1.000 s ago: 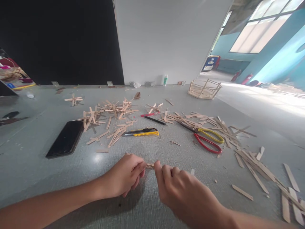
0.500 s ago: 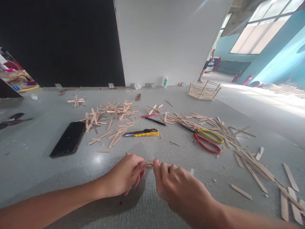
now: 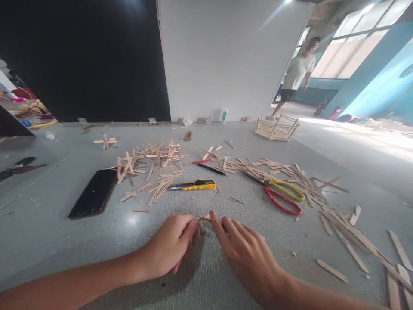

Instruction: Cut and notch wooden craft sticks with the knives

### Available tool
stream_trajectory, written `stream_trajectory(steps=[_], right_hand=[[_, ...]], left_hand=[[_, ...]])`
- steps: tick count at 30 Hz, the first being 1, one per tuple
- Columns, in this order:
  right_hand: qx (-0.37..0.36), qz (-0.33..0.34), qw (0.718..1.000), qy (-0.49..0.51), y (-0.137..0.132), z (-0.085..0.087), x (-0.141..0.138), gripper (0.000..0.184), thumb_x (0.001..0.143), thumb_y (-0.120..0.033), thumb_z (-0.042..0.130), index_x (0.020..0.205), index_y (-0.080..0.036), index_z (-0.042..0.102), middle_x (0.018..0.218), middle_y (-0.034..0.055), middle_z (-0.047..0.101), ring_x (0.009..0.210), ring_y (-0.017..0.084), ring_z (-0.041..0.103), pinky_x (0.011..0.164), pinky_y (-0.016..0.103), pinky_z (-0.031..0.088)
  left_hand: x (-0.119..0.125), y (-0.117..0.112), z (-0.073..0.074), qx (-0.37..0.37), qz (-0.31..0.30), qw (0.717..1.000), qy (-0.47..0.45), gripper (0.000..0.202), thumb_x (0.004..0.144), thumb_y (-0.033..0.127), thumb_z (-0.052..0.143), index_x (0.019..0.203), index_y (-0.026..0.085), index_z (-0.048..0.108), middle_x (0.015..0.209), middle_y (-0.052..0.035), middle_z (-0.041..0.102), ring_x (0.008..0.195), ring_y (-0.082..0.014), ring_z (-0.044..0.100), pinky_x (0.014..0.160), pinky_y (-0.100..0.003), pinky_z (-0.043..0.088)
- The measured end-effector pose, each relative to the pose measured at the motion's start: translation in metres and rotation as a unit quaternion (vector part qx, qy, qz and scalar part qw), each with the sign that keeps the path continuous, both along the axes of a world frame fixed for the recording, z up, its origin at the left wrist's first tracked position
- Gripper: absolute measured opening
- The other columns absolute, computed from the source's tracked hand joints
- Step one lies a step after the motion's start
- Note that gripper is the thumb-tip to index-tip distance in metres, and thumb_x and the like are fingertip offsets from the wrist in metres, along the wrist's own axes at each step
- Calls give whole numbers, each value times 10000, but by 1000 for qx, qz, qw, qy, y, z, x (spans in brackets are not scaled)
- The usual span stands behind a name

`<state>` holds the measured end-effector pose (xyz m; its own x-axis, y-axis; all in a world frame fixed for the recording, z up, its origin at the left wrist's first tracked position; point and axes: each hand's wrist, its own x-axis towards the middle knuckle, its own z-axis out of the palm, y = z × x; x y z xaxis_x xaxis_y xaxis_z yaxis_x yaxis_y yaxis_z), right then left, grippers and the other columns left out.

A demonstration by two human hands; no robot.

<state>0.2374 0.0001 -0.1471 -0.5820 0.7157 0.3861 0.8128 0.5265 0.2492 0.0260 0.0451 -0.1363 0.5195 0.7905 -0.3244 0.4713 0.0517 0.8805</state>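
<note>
Between my hands are a few short wooden craft sticks (image 3: 205, 218), held just above the table and partly covered by my fingers. My left hand (image 3: 176, 241) is closed, pinching their left end between thumb and fingers. The right end is gripped by my right hand (image 3: 248, 249), its fingers lying straighter and close together over the pieces. Beyond the hands lies a yellow and black utility knife (image 3: 195, 185). Scissors (image 3: 280, 196) with one red and one yellow handle rest farther right.
Loose craft sticks (image 3: 346, 228) run along the right; more sticks (image 3: 161, 153) lie in a heap behind the knife. A phone (image 3: 93, 193) is at left, a black pen (image 3: 211, 168) in the middle. A stick frame (image 3: 277, 128) stands near the back panel. A person (image 3: 298, 73) is beyond.
My right hand's fingers have straightened somewhat, and more of the craft sticks shows between the hands, now tilted. A person has come into full view at the back right.
</note>
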Motion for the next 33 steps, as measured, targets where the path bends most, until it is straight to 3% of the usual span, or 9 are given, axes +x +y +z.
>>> stream_trajectory(steps=[5, 10, 18, 22, 27, 33], right_hand=[[-13, 17, 997, 77, 5, -3, 3, 626, 855, 78, 470, 1473, 33, 381, 929, 108, 674, 757, 241, 651, 648, 378, 581], [-43, 26, 985, 166, 10, -11, 6, 381, 995, -3, 412, 1363, -70, 482, 974, 109, 669, 822, 245, 611, 731, 387, 531], [-107, 71, 953, 274, 15, -2, 9, 239, 1064, -90, 390, 1138, -201, 589, 984, 70, 662, 864, 219, 583, 807, 372, 463], [-124, 89, 941, 300, 16, 3, 9, 211, 1067, -114, 425, 1099, -208, 612, 995, 70, 676, 892, 215, 605, 834, 371, 479], [-134, 89, 938, 308, 17, 0, 11, 270, 1050, -84, 424, 1182, -199, 629, 1030, 89, 690, 914, 216, 641, 828, 381, 535], [-190, 118, 925, 307, 16, -2, 15, 405, 1037, -60, 426, 1395, -186, 567, 1106, 112, 705, 991, 210, 692, 822, 362, 608]], left_hand=[[2, -6, 0, 30, 43, 998, -44, 447, 1086, 499, 327, 902, 181, 580, 602, 59, 511, 349, -71, 445, 346, -157, 321], [1, -6, 2, 45, 35, 993, -102, 417, 1094, 480, 368, 958, 163, 602, 694, 46, 525, 429, -65, 476, 424, -173, 364], [-7, 13, 11, -60, -134, 980, -134, 461, 1041, 573, 494, 1054, 142, 657, 872, -55, 699, 477, -69, 573, 393, -152, 365], [-9, 24, 11, -97, -171, 966, -165, 457, 972, 601, 614, 1063, 156, 659, 872, -42, 691, 453, -48, 558, 370, -129, 371], [-6, 22, 8, -145, -133, 965, -174, 350, 925, 501, 698, 904, 194, 533, 805, 12, 646, 468, -83, 614, 308, -123, 421], [0, 3, 5, -89, -49, 984, -145, 282, 958, 414, 631, 849, 196, 491, 709, 44, 610, 422, -85, 620, 286, -106, 343]])
